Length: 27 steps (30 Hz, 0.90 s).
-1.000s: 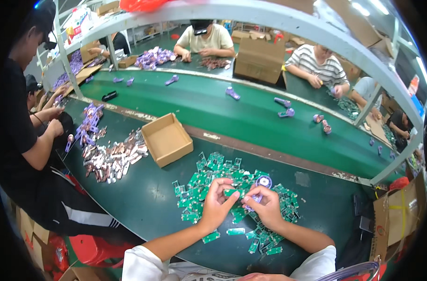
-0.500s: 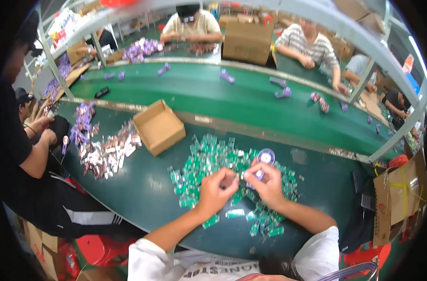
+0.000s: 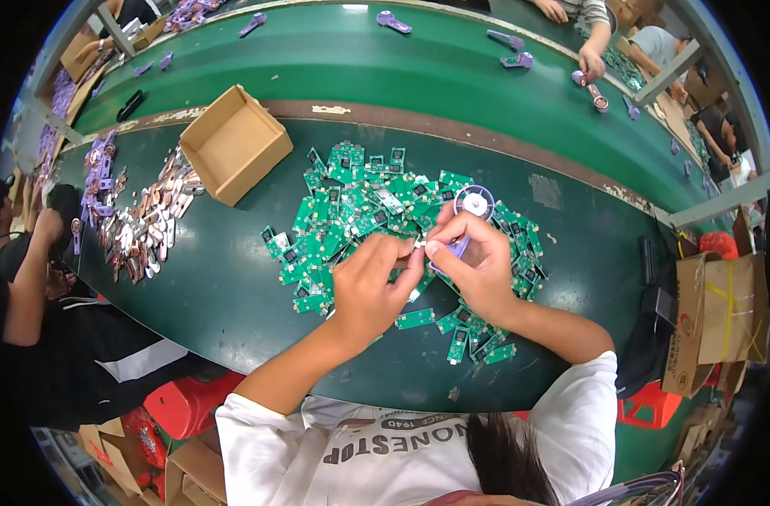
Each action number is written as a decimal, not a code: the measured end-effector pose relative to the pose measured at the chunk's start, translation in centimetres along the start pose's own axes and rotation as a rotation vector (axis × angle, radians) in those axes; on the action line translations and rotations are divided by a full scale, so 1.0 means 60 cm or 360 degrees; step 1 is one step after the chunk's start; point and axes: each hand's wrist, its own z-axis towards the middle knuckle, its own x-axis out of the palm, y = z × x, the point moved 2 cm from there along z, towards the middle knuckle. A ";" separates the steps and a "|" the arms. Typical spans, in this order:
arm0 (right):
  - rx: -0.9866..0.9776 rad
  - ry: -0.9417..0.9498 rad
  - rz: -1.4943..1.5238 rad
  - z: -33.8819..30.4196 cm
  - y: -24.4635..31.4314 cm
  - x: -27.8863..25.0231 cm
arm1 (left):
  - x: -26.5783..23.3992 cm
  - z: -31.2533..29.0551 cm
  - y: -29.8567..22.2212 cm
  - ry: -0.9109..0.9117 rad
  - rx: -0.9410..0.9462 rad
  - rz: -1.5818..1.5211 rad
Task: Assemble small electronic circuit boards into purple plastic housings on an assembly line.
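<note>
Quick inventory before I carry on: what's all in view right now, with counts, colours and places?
circuit boards: many, green, heaped mid-table under the hands
fan part: one, purple with white hub, in the right hand
cardboard box: one, brown, open, left of the heap
metal pieces: many, coppery and purple, far left
purple parts: several, on the far green belt
cartons: a few, brown, right edge
stool: red, under the table
co-workers: one at left, a hand across the belt
left hand: pinching a small part
right hand: holding the fan part

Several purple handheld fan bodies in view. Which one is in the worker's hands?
The purple fan body with the round white-centred head, pinched in the right hand over the green circuit boards. The others lie loose on the green conveyor belt beyond.
</note>
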 end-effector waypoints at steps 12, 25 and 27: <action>-0.0007 0.0052 0.0004 -0.001 0.001 0.003 | 0.006 -0.005 -0.002 -0.0047 0.0094 0.0058; 0.0033 -0.0007 -0.0093 0.003 0.010 0.002 | 0.006 -0.006 0.003 -0.0032 0.0233 0.0183; 0.0104 0.0028 -0.0041 0.002 0.011 0.000 | 0.006 -0.010 0.000 -0.0022 0.0260 0.0205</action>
